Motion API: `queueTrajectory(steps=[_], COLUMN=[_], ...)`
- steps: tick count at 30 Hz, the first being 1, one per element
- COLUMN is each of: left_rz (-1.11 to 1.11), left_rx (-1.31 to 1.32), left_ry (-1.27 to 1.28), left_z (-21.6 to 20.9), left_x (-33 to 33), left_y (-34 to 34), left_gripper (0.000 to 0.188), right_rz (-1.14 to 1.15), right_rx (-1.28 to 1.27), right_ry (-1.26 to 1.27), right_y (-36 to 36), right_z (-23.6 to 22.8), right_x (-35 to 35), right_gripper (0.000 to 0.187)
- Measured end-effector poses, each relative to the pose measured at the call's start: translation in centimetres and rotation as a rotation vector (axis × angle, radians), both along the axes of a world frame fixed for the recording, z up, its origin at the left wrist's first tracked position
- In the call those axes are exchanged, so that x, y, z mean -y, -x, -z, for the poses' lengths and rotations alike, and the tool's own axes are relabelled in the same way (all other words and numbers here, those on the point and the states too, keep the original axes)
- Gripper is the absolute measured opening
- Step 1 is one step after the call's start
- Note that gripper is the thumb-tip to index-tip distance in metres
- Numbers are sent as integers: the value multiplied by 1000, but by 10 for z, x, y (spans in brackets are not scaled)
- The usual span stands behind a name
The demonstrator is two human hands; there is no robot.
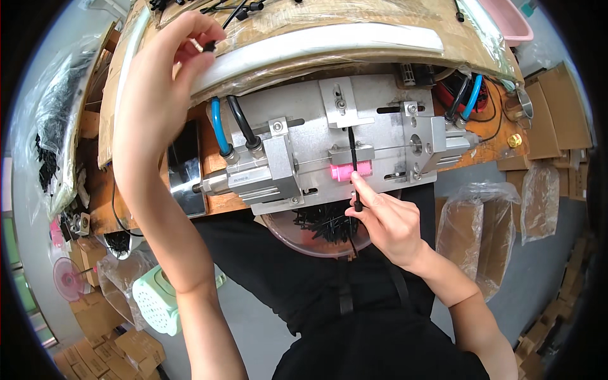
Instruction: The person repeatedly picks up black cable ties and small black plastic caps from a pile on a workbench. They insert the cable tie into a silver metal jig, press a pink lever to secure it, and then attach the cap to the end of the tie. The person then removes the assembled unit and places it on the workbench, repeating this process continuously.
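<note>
From where I stand, I see a person at a workbench (pixel 226 202), both hands bare. The right hand (pixel 396 228) is in front of a grey metal plate (pixel 383 95). Its thumb and forefinger come together on the lower part of a black rod (pixel 353 149), clamped on it. This rod lies lengthwise across the plate: its far end is at a metal bracket (pixel 334 104), its middle passes over a pink block (pixel 342 173), and its near end reaches past the plate's front edge. The forefinger's tip is just at the pink block; if it touches also the block, I cannot tell.

The left hand (pixel 158 73) is raised near a long white strip (pixel 316 47), well apart from the right one. Its fingers are curled, and thumb and fingertips are closed on a small black part (pixel 209 46). More of this part I cannot see well.

On the plate, one metal cylinder (pixel 265 177) stands at the left side. Below the front edge, a clear bowl (pixel 283 231) holds many thin black pieces (pixel 326 221).
</note>
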State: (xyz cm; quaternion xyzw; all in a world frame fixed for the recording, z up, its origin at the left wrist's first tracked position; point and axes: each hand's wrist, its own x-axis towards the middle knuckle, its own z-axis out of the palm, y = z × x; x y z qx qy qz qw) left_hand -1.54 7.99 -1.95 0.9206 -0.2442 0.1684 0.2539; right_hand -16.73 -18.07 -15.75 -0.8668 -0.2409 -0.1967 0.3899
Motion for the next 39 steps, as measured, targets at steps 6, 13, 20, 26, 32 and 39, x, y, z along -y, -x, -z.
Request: queueTrajectory(steps=[6,13,20,26,32,39], left_rz=[-90,-113,-138,-101,-189,-98], left_rx=[226,31,41,37,180,13], left_ry=[-183,-336,-408,-268,-107,37], left_z=[54,102,98,69,9,-1], left_x=[78,128,136,103,-2,-7], left_y=[135,165,161,139,6,28], left_gripper=[61,63,61,60,21,17], right_rz=[-11,125,103,-5,3,80], right_rx=[-89,-92,-94,275,650,152], right_ry=[84,-15,-57,123,541,780], right_y=[-1,0,-2,-59,-238,-251], right_z=[-32,-52,-60,-107,-154,-165], right_x=[18,37,40,35,14,7], right_gripper=[66,56,53,41,21,14])
